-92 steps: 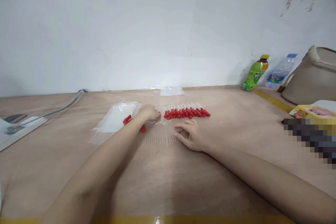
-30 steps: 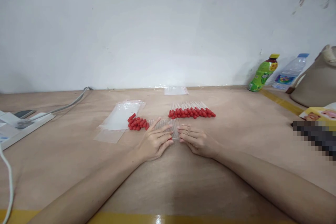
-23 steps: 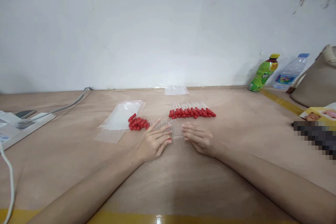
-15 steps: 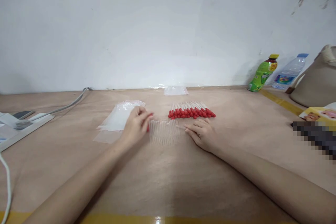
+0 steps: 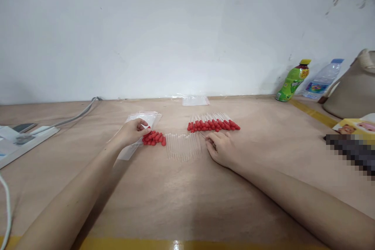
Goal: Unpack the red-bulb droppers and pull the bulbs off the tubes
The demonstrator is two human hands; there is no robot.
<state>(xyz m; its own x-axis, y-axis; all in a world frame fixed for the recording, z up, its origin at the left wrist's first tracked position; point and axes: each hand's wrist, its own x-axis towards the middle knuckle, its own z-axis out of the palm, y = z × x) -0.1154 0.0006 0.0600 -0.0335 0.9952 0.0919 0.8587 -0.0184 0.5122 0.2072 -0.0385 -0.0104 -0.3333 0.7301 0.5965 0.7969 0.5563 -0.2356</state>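
My left hand (image 5: 131,132) is closed in a pinch at the edge of a pile of small red caps (image 5: 153,138), and a bit of red shows at its fingertips. Right of that pile lies a row of thin clear tubes (image 5: 183,147), side by side. My right hand (image 5: 221,147) rests on the table at the row's right end, its thumb and fingers closed on one thin clear tube (image 5: 202,136) that points left. Behind it are several red-capped tubes (image 5: 215,124), with the red ends toward me.
Flat clear plastic bags (image 5: 150,116) lie partly under my left forearm, and another bag (image 5: 195,100) is by the wall. A green bottle (image 5: 293,82), a clear bottle (image 5: 322,80) and a beige bag (image 5: 350,90) stand back right. A cable (image 5: 79,116) runs along the left.
My left hand has moved left from beside the clear tubes to the red caps, which now show. My right hand stays nearly in place, with its tube tilted slightly differently.
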